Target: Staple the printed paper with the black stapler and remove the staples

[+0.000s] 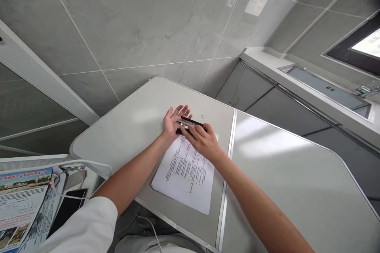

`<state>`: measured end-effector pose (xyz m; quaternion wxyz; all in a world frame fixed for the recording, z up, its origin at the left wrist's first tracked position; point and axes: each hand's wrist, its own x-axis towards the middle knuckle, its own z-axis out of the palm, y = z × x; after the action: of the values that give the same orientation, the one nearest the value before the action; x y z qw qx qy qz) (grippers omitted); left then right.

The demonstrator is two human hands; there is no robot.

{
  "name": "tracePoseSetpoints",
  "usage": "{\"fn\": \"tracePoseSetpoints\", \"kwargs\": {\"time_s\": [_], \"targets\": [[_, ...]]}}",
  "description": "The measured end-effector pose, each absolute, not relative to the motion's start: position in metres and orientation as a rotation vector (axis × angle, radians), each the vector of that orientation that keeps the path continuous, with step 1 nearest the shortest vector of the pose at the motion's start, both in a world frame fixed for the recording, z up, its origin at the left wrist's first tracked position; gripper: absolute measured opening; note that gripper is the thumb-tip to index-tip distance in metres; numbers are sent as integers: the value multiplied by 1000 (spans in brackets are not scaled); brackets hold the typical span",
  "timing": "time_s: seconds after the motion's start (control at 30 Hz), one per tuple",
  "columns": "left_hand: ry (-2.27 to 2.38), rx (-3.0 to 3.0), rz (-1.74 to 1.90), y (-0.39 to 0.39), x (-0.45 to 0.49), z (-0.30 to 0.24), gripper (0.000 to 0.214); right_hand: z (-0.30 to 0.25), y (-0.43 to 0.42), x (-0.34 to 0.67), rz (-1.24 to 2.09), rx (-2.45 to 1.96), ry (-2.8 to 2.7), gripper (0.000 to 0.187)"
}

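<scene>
My right hand [204, 139] is closed around a black stapler [192, 121] whose long arms are spread apart, with a metallic strip showing between them. My left hand [171, 124] lies palm up beside and partly behind the stapler's tip, fingers stretched out and spread. Whether the left palm touches the stapler or holds any tiny piece, I cannot tell. Beneath both wrists is a printed stack of paper [190, 178], its upper edge partly covered by the hands. Tiny staple-like bits [202, 116] lie on the table just beyond my right hand.
The pale folding table [118, 126] has a metal seam [227, 182] running right of the paper. At lower left are printed leaflets [23, 205], a white cable [89, 162] and a dark phone-like object [69, 209]. A sink counter [323, 87] stands along the right wall.
</scene>
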<state>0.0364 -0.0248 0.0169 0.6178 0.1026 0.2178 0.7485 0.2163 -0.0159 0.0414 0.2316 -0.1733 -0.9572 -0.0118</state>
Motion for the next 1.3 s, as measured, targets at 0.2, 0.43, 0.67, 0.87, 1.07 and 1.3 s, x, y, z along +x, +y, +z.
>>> {"fn": "tracePoseSetpoints", "kwargs": {"time_s": [0.2, 0.43, 0.67, 0.87, 1.07, 1.3], "targets": [[541, 255, 1734, -22, 36, 14, 35, 35, -15, 219, 66, -556, -2612, 38], [538, 253, 1713, -22, 36, 11, 32, 29, -13, 220, 146, -598, -2583, 37], [487, 200, 1692, -19, 34, 11, 29, 43, -16, 221, -67, -729, -2374, 41], [536, 221, 1739, -15, 32, 6, 28, 53, -60, 243, 327, -980, -2147, 21], [552, 261, 1707, -14, 32, 3, 28, 28, -87, 256, 545, -1025, -2274, 25], [520, 220, 1710, -15, 31, 4, 30, 48, -60, 257, 716, -903, -2289, 32]]}}
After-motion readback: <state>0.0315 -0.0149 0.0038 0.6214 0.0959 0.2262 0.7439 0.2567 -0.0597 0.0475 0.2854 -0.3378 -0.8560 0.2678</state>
